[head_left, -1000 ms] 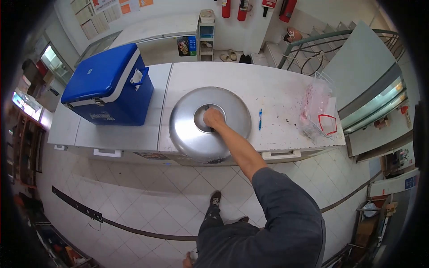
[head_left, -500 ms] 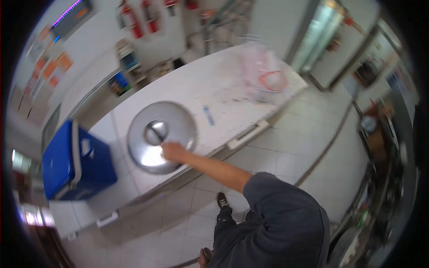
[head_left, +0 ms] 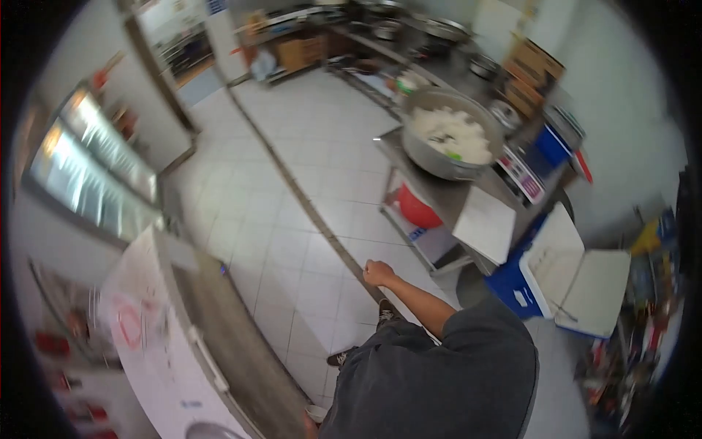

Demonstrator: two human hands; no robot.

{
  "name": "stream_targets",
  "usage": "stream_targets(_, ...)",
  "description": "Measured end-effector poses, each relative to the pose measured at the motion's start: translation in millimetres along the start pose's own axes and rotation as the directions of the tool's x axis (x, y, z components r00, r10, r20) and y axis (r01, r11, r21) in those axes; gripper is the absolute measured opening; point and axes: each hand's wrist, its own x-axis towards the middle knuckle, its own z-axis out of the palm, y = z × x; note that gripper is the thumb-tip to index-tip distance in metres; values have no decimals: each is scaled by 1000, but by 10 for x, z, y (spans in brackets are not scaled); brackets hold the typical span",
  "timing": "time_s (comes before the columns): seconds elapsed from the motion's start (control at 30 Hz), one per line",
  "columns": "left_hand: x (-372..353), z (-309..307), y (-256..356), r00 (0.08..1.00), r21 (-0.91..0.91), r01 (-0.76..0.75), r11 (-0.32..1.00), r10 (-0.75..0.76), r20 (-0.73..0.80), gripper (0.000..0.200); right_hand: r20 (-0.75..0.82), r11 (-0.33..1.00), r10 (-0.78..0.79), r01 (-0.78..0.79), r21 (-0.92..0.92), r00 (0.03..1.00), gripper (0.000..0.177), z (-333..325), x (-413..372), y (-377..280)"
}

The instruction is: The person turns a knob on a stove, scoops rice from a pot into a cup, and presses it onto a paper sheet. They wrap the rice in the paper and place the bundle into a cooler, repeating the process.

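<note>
My right hand point(head_left: 378, 273) is out in front of me over the tiled floor, its fingers curled into a loose fist with nothing visible in it. Low at the bottom edge, my left hand point(head_left: 310, 426) is partly cut off. Its fingers are against a small pale object point(head_left: 316, 413) that I cannot make out. The metal lid point(head_left: 212, 430) lies on the white counter point(head_left: 157, 366), only its edge in view. Ahead, a large metal pot point(head_left: 439, 162) with white contents and a green item inside stands on a metal table point(head_left: 417, 175).
A white board point(head_left: 485, 225) lies on the metal table's near end. Beside it is an open blue cooler point(head_left: 515, 289). Cardboard boxes point(head_left: 534, 69) stand behind the pot. A glass-door fridge point(head_left: 88, 172) is at the left. A dark line point(head_left: 311, 212) crosses the floor.
My view has swung right, from the counter to the metal table and pot. My right hand has let go of the lid's knob and moved away from it.
</note>
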Motion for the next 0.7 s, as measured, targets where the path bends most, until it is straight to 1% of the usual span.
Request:
stream_targets(0.07, 3, 439, 683, 998, 133, -21, 991, 14, 55, 61, -187, 983, 60, -25, 183, 981, 32, -403, -180, 405)
stream_targets(0.1, -80, 746, 1026, 996, 183, -33, 983, 16, 90, 60, -207, 972, 126, -79, 222, 970, 31, -481, -227, 631)
stream_targets(0.13, -196, 1073, 1323, 991, 219, -50, 975, 21, 133, 58, -212, 964, 158, -104, 245, 964, 31, -552, -315, 835)
stream_targets(0.17, -110, 1359, 1553, 944, 155, -118, 981, 62, 325, 57, -167, 951, 135, -80, 298, 977, 30, -615, -403, 1042)
stream_targets(0.2, -30, 1657, 1775, 858, 75, -166, 983, 107, 503, 56, -126, 936, 103, -53, 349, 987, 30, -686, -500, 1186)
stream_targets(0.23, -58, 2059, 1976, 848, 79, -188, 979, 121, 517, 56, -123, 931, 64, -14, 366, 990, 28, -784, -550, 1341)
stream_targets(0.27, -168, 2520, 2198, 838, 81, -209, 975, 135, 529, 56, -126, 925, 80, -27, 379, 989, 28, -1022, -609, 1415)
stream_targets(0.33, -344, 3302, 2535, 688, 60, -229, 972, 117, 716, 54, 45, 837, -28, -1, 547, 999, 28, -1784, -760, 1426)
stream_targets(0.4, -866, 4124, 2778, 615, 50, -180, 982, 72, 785, 48, -154, 756, -91, 169, 633, 984, 24, -2461, -727, 1478)
stream_targets(0.43, -1122, 4490, 2884, 572, 54, -179, 982, 59, 818, 46, -316, 799, -31, 214, 562, 948, 23, -2803, -645, 1511)
stream_targets(0.47, -1331, 4808, 2971, 529, 59, -176, 983, 44, 847, 44, -468, 842, 17, 239, 483, 883, 22, -3168, -564, 1487)
stream_targets(0.5, -1475, 5110, 3049, 533, 69, -170, 983, 32, 845, 44, -543, 884, 117, 162, 438, 831, 23, -3542, -471, 1437)
stream_targets(0.53, -1590, 5379, 3127, 473, 63, -158, 985, 19, 881, 46, -615, 914, 203, 77, 398, 762, 23, -3884, -330, 1387)
stream_targets(0.57, -1684, 5630, 3207, 409, 57, -145, 988, 8, 913, 48, -660, 948, 232, -14, 318, 714, 23, -4070, -19, 1515)
stream_targets(0.6, -1760, 5884, 3297, 409, 62, -141, 988, 1, 912, 48, -709, 966, 247, -108, 236, 660, 23, -4197, 285, 1652)
stream_targets(0.63, -1822, 6139, 3396, 357, 67, -187, 980, 4, 934, 48, -709, 965, 250, -113, 235, 659, 23, -4300, 499, 1731)
stream_targets(0.67, -1874, 6381, 3521, 302, 69, -236, 969, 5, 953, 47, -632, 952, 293, -280, 124, 717, 23, -4391, 703, 1776)
stream_targets(0.7, -1932, 6630, 3655, 294, 71, -238, 969, 2, 956, 47, -556, 904, 351, -426, -7, 754, 25, -4459, 914, 1819)
